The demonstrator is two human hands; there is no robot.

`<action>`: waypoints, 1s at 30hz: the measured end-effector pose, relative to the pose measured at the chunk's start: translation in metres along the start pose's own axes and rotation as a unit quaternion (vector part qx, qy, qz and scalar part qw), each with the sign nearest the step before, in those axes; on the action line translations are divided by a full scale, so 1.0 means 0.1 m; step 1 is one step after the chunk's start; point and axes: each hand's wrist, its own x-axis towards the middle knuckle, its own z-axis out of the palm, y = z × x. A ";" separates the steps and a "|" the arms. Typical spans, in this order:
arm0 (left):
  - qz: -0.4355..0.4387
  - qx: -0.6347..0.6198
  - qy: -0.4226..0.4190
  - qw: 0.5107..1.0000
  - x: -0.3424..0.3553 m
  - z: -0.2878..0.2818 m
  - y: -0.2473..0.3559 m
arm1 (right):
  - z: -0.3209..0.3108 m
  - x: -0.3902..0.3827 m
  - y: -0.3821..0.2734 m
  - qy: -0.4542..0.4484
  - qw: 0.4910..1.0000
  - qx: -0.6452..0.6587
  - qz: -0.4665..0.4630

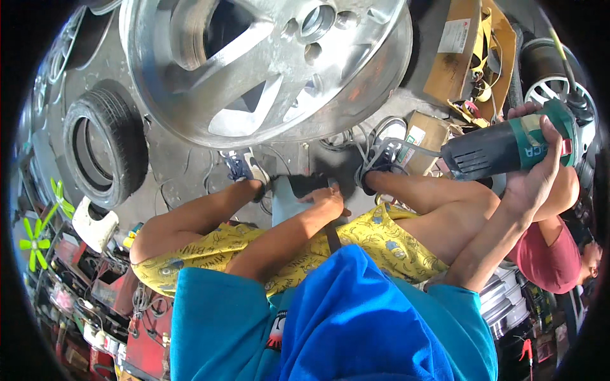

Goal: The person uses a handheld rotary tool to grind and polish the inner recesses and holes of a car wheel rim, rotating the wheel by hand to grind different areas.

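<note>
My right hand (pixel 540 152) is wrapped round a green and black corded power tool (pixel 492 151), held up at the right beside my knee. Its grey cord runs left from the dark end of the body. Between my knees, my left hand (pixel 325 202) is curled by a dark patch (pixel 308 184) on a pale blue-grey piece (pixel 287 203). What its fingers hold, if anything, is too blurred to tell. A large bare-metal alloy wheel (pixel 260 82) fills the far middle, in front of my feet.
A tyre (pixel 101 146) stands at the left. Cardboard boxes (pixel 454 47) and loose cords lie at the far right, beside another wheel (pixel 559 82). A co-worker in a red shirt (pixel 546 257) is close at my right. Tools and parts clutter the lower left.
</note>
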 end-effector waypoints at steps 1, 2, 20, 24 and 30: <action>0.033 0.010 -0.038 0.999 0.02 -0.05 0.01 | 0.01 -0.01 -0.05 0.012 1.000 0.006 -0.015; 0.019 0.007 -0.034 0.999 0.09 -0.03 0.00 | -0.01 -0.02 -0.11 0.024 0.999 0.012 -0.032; 0.296 0.054 0.282 0.911 -2.14 -1.83 -0.45 | 0.43 -0.01 0.87 -0.045 0.997 -0.034 -0.059; 0.366 -0.100 0.380 0.843 -2.31 -1.97 -0.54 | 0.54 0.13 1.01 -0.079 0.992 -0.080 -0.052; 0.406 -0.217 0.457 0.761 -2.03 -2.08 -0.32 | 0.69 0.33 1.00 -0.077 0.994 -0.078 -0.025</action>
